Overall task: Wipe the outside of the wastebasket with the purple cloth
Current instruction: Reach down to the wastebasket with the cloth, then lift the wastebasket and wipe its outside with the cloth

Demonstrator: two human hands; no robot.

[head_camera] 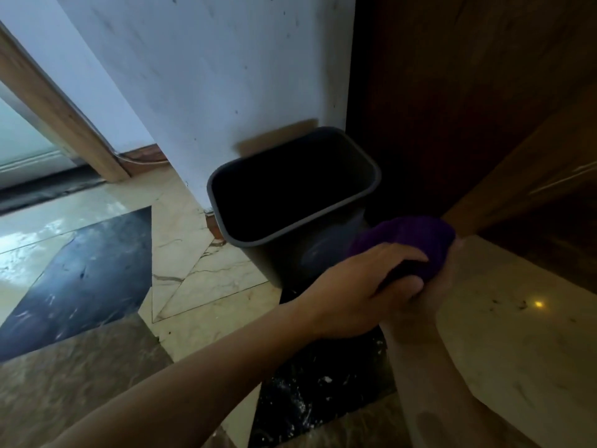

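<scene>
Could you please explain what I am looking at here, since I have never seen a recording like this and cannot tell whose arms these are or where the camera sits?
There is no machine here. A person wears one wide-angle camera on the head, looking forward and down, so the two bare arms entering from the bottom are their own. The left hand and the right hand meet on a bunched purple cloth, both gripping it right next to the near side of a dark grey wastebasket. Whether the cloth touches the bin cannot be told. The wastebasket stands upright on a polished marble floor, against a white wall and beside dark wooden panelling. Its inside is too dark to see into.
</scene>
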